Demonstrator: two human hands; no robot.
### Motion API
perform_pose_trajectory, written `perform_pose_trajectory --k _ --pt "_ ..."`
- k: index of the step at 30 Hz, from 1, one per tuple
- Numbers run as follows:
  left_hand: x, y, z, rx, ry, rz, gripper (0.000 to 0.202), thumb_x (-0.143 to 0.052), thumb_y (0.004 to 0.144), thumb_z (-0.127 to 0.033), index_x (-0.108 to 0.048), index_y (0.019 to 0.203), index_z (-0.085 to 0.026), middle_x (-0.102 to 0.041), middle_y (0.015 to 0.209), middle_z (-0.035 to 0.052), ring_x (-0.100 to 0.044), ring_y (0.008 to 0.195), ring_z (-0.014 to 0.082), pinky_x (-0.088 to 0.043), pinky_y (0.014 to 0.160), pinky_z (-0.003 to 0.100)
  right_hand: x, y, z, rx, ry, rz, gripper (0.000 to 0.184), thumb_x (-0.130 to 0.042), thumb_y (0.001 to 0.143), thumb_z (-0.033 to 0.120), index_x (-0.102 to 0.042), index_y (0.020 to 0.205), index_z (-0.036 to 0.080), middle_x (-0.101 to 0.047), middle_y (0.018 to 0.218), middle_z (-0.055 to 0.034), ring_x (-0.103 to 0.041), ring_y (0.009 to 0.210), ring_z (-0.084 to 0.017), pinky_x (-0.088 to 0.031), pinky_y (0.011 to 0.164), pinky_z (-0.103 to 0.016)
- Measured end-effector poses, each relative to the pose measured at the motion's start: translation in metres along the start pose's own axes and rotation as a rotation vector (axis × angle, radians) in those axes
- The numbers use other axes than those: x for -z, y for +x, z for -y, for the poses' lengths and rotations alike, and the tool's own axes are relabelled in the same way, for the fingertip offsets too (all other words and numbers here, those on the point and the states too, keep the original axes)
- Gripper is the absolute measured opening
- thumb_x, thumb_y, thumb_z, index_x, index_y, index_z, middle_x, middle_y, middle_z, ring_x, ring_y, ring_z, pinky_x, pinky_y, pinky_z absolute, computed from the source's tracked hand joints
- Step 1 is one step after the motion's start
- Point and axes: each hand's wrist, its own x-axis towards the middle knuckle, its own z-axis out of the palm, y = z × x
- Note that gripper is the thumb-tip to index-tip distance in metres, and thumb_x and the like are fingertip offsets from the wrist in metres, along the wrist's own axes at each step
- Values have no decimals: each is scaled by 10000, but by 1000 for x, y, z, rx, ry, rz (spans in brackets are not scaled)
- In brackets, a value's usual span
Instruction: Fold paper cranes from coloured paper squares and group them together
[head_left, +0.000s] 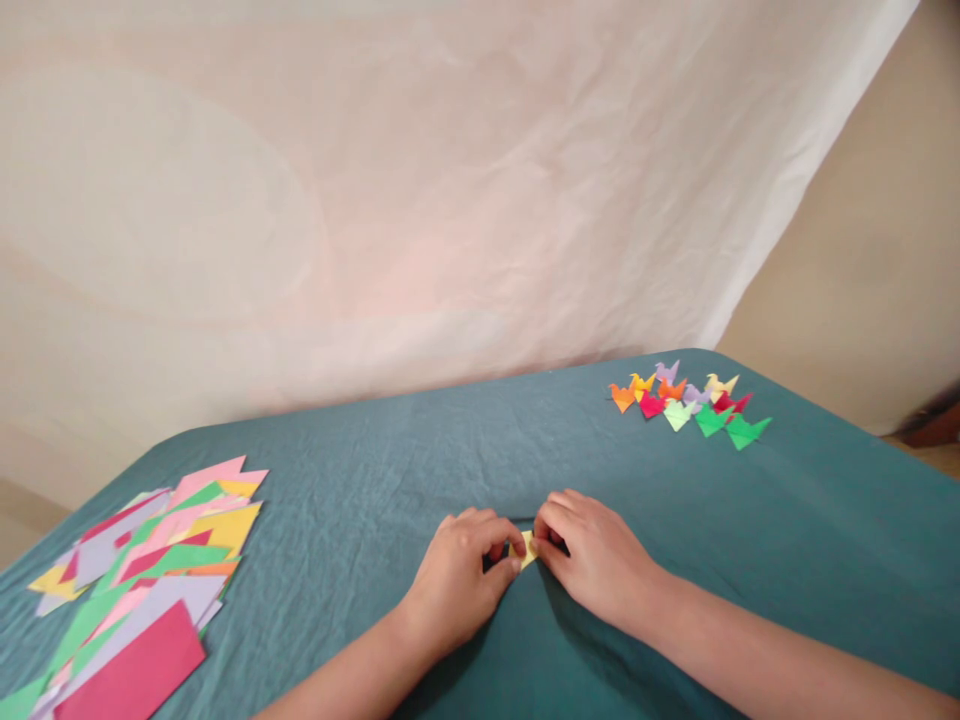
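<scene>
A small folded piece of yellow paper [527, 549] sits between my two hands near the front middle of the table. My left hand [471, 560] pinches its left side between thumb and fingers. On the paper's right edge, the thumb and fingertips of my right hand [585, 550] are closed too. The fingers cover much of the paper, so its full folded shape is hidden.
A loose heap of coloured paper sheets [139, 670] lies on the left. Several small folded paper birds [679, 414] in many colours stand grouped at the back right. Dark green cloth [360, 480] covers the table, and a pale hanging sheet [450, 200] rises behind it.
</scene>
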Motion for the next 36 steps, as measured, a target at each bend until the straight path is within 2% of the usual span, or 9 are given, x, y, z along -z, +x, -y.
perform_pose_trajectory --k 5,9,13,19,28,36 --pt "0 1 4 -5 -24 13 169 -582 772 -152 -669 880 -249 -570 708 -23 -515 730 150 -337 701 259 1 -4 -3 44 37 -31 98 -590 823 112 -579 762 188 -578 739 13 -513 740 -150 -344 657 -251" --pt "1 1 4 -2 -27 18 209 -566 755 -110 -669 880 -243 -560 687 -31 -512 725 146 -333 702 259 5 -11 -5 214 22 5 218 -476 867 58 -637 838 202 -578 756 -1 -512 735 -141 -348 671 -254" --pt "2 0 4 -3 -31 24 214 -565 757 -109 -668 884 -248 -561 693 -33 -511 734 146 -331 707 260 8 -16 -7 353 -69 34 268 -460 890 92 -680 882 245 -559 695 -1 -490 702 -153 -328 667 -280" --pt "7 0 4 -5 -53 69 211 -592 754 -117 -665 898 -253 -584 731 -35 -521 762 143 -335 736 263 8 -16 -8 340 -122 64 257 -461 913 137 -675 934 277 -560 695 4 -494 698 -155 -314 658 -293" --pt "8 0 7 -17 -21 92 226 -650 725 -129 -662 905 -265 -571 747 -40 -520 767 140 -336 728 258 11 -25 8 408 -251 156 217 -460 912 156 -604 1049 241 -626 728 12 -539 658 -162 -287 627 -319" --pt "11 0 4 -7 6 119 228 -640 736 -144 -656 926 -270 -589 785 -30 -528 811 157 -342 753 269 15 -24 12 324 -298 180 193 -499 898 175 -615 1019 271 -680 719 26 -606 641 -159 -294 607 -307"
